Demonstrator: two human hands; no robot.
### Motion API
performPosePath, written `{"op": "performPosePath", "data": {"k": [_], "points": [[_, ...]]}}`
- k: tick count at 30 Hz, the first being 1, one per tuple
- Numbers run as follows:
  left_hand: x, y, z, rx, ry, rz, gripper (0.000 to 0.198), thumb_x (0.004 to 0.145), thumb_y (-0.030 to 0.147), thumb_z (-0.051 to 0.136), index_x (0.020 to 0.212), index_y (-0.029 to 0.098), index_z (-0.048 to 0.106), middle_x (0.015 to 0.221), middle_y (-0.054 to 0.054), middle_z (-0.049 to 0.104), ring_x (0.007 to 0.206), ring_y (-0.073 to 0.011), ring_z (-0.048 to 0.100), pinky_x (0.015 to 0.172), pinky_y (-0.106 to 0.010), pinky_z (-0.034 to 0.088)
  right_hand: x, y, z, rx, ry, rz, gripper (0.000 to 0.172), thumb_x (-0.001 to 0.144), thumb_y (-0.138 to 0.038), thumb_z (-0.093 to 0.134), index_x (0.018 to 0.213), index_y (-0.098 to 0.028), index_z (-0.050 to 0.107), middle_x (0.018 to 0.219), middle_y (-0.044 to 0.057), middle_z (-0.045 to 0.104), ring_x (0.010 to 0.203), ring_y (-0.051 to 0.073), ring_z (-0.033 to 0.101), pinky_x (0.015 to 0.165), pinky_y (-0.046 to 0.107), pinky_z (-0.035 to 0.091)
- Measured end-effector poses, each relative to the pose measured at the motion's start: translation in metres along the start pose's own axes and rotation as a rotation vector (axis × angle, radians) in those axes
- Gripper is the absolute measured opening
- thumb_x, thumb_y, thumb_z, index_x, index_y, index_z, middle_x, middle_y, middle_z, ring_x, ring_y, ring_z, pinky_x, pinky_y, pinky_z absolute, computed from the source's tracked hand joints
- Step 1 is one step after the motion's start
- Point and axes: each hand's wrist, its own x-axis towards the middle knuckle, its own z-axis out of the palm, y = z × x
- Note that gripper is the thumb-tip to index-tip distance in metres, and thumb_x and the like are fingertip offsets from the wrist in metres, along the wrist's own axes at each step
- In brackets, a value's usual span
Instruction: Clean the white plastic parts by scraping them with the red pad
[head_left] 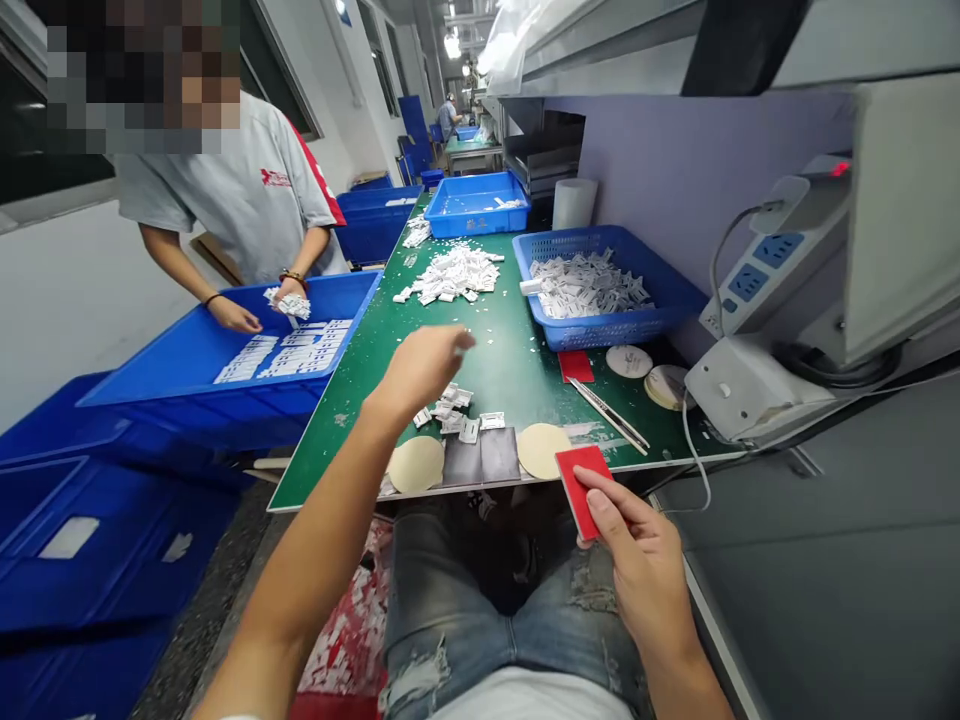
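My left hand (424, 368) hangs with bunched fingers over the green workbench (510, 350), just above a small group of white foil packets (450, 408). No object shows in it. My right hand (634, 545) grips a red rectangular card (581, 490) by the bench's front edge. Two beige round pads (416, 465) and two dark grey square pads (480, 456) lie along that edge. A larger heap of white packets (448, 274) sits farther along the bench. Long metal tweezers (609, 415) lie to the right.
A blue mesh basket (600, 290) holds white packets, and a blue tray (476, 205) stands beyond it. A co-worker's hands (262, 310) work at a tilted blue crate (225, 345) on the left. A power strip (776, 255) sits right; stacked blue crates fill the lower left.
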Motion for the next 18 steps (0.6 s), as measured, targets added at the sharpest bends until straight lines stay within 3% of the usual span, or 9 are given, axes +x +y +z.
{"op": "performPosePath", "data": {"k": [3, 6, 11, 14, 18], "points": [[-0.035, -0.036, 0.008, 0.053, -0.088, -0.027, 0.014, 0.084, 0.016, 0.074, 0.095, 0.021, 0.080, 0.087, -0.009, 0.079, 0.085, -0.0266, 0.069, 0.080, -0.038, 0.054, -0.001, 0.010, -0.006, -0.020, 0.029, 0.015, 0.033, 0.091, -0.051, 0.079, 0.109, -0.025, 0.089, 0.087, 0.006, 0.085, 0.060, 0.018, 0.066, 0.056, 0.028, 0.056], [-0.051, -0.056, 0.020, 0.048, -0.094, -0.051, 0.018, 0.087, 0.022, 0.076, 0.104, 0.023, 0.081, 0.090, -0.009, 0.079, 0.089, -0.0269, 0.068, 0.081, -0.037, 0.052, -0.003, 0.012, 0.002, 0.006, -0.021, 0.032, 0.032, 0.091, -0.050, 0.079, 0.109, -0.025, 0.088, 0.088, 0.006, 0.085, 0.060, 0.017, 0.067, 0.056, 0.027, 0.057], [-0.051, -0.070, 0.021, 0.001, -0.029, -0.085, 0.022, 0.091, 0.027, 0.072, 0.112, 0.024, 0.079, 0.103, -0.009, 0.079, 0.092, -0.0252, 0.067, 0.083, -0.035, 0.050, -0.006, 0.005, 0.022, 0.001, -0.136, 0.009, 0.028, 0.092, -0.047, 0.077, 0.107, -0.025, 0.089, 0.080, 0.005, 0.083, 0.056, 0.017, 0.065, 0.054, 0.028, 0.058], [-0.055, -0.077, 0.014, -0.049, -0.011, -0.098, 0.021, 0.090, 0.026, 0.073, 0.109, 0.024, 0.079, 0.100, -0.007, 0.080, 0.083, -0.0227, 0.067, 0.080, -0.034, 0.050, -0.006, 0.004, 0.032, -0.010, -0.165, -0.009, 0.027, 0.092, -0.047, 0.078, 0.105, -0.027, 0.089, 0.088, 0.006, 0.085, 0.062, 0.019, 0.070, 0.056, 0.027, 0.059], [-0.066, -0.082, 0.005, -0.151, 0.039, -0.113, 0.017, 0.085, 0.028, 0.079, 0.101, 0.024, 0.081, 0.095, -0.007, 0.080, 0.087, -0.0239, 0.068, 0.083, -0.035, 0.051, -0.004, 0.004, 0.047, -0.037, -0.185, -0.002, 0.027, 0.091, -0.047, 0.079, 0.104, -0.025, 0.089, 0.091, 0.007, 0.086, 0.068, 0.020, 0.073, 0.058, 0.026, 0.060]]}}
